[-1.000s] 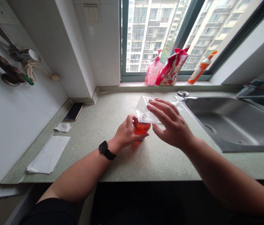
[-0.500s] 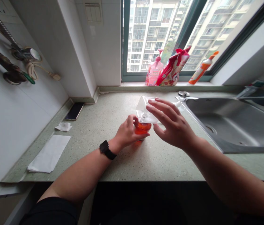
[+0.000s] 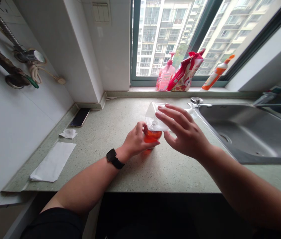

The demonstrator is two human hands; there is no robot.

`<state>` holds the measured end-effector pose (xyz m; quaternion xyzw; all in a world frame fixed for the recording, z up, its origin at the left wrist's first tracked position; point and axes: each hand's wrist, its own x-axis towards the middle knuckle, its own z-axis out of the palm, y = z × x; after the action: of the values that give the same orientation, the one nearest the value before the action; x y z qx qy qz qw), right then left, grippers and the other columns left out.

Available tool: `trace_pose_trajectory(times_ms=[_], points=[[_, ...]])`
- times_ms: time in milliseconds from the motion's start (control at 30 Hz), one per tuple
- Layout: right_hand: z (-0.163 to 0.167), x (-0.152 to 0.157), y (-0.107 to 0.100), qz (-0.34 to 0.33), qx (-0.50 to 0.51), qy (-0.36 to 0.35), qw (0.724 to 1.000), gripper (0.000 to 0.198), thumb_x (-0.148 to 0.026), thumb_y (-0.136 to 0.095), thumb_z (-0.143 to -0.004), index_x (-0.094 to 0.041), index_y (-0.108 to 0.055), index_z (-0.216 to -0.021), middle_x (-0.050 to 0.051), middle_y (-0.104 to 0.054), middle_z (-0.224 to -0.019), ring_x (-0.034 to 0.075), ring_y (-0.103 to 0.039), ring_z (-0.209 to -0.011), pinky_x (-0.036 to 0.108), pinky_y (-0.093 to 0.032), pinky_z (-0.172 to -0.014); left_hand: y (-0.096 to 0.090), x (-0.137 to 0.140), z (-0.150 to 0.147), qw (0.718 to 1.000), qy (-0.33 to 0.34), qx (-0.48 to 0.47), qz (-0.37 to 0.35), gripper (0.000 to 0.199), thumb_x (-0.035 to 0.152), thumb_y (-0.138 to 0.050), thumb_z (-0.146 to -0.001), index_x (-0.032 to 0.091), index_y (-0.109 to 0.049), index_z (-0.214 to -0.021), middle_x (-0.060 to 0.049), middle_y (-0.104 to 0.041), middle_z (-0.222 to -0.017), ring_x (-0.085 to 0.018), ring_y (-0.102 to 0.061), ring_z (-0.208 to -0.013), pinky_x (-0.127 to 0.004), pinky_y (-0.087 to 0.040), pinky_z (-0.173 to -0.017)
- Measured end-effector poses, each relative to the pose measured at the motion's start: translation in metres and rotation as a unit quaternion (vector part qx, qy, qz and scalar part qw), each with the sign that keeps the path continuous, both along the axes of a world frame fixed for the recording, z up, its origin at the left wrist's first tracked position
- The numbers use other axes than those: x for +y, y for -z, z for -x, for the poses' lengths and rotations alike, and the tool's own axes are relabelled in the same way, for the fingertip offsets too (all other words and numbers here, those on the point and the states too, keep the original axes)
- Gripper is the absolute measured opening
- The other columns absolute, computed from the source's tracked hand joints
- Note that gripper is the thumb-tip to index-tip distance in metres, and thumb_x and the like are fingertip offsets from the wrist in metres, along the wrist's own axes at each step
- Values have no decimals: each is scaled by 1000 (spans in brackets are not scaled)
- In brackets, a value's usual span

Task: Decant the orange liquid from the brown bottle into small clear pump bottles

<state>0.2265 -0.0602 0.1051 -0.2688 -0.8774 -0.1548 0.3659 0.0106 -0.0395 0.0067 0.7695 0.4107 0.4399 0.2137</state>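
My left hand (image 3: 137,139) curls around a rounded, see-through orange-red container (image 3: 152,135) at the middle of the counter. Its lower part is partly hidden by my thumb. Just above it, my right hand (image 3: 184,131) grips a clear, square-sided plastic bottle (image 3: 152,116), fingers over the top and thumb below. The bottle lies tilted on its side, its flat end towards the left and close over the orange-red container; whether they touch I cannot tell. A white pump-like nozzle (image 3: 192,107) shows past my right fingers, seemingly part of this bottle.
A steel sink (image 3: 250,132) is set into the counter on the right. At the left lie a phone (image 3: 80,117), a crumpled tissue (image 3: 68,133) and a flat white paper (image 3: 53,162). A pink pump bottle (image 3: 164,78), red pouch (image 3: 184,74) and orange-white bottle (image 3: 215,76) stand on the sill.
The view has shifted very slightly. Both hands keep the same hold on the orange-red container and the clear bottle.
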Motion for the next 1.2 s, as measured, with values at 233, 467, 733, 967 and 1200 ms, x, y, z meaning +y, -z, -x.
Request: trace_pose_trajectory(times_ms=[233, 467, 733, 967, 1200], points=[[0, 0, -1, 2, -8, 4, 1000, 103, 5, -64, -86, -41, -30, -172, 7, -62, -160, 37, -56, -151, 63, -54, -121, 1, 1, 0, 1000, 6, -9, -8, 78, 66, -94, -74, 24, -47, -121, -6, -69, -102, -25, -71, -86, -41, -59, -76], [0, -1, -1, 1, -9, 5, 1000, 103, 5, -63, -87, -41, -29, -172, 7, -62, -159, 37, -55, -151, 63, -54, -121, 0, 1, 0, 1000, 7, -2, -1, 79, 66, -93, -74, 23, -46, -121, -6, -69, -103, -25, -71, -87, -41, -59, -75], [-1, 1, 0, -3, -2, -6, 1000, 103, 6, -63, -85, -38, -30, -173, 8, -61, -161, 37, -54, -152, 63, -54, -121, 0, 1, 0, 1000, 8, -4, 2, 79, 72, -90, -75, 23, -46, -120, -7, -69, -104, -26, -70, -87, -42, -58, -75], [-3, 2, 7, -5, 36, 1, 999, 102, 1, -67, -86, -39, -30, -173, 9, -60, -161, 38, -57, -149, 65, -55, -120, 3, 3, 1, 1000, 7, -3, 0, 82, 72, -90, -74, 25, -46, -124, -9, -71, -111, -28, -72, -93, -44, -61, -78], [-5, 0, 24, -3, 96, 50, 994, 100, -10, -74, -87, -32, -28, -173, 15, -58, -161, 39, -61, -145, 63, -57, -117, 4, 3, 1, 1000, 12, -1, 9, 81, 70, -91, -74, 26, -45, -125, -10, -72, -116, -30, -74, -102, -48, -63, -86]])
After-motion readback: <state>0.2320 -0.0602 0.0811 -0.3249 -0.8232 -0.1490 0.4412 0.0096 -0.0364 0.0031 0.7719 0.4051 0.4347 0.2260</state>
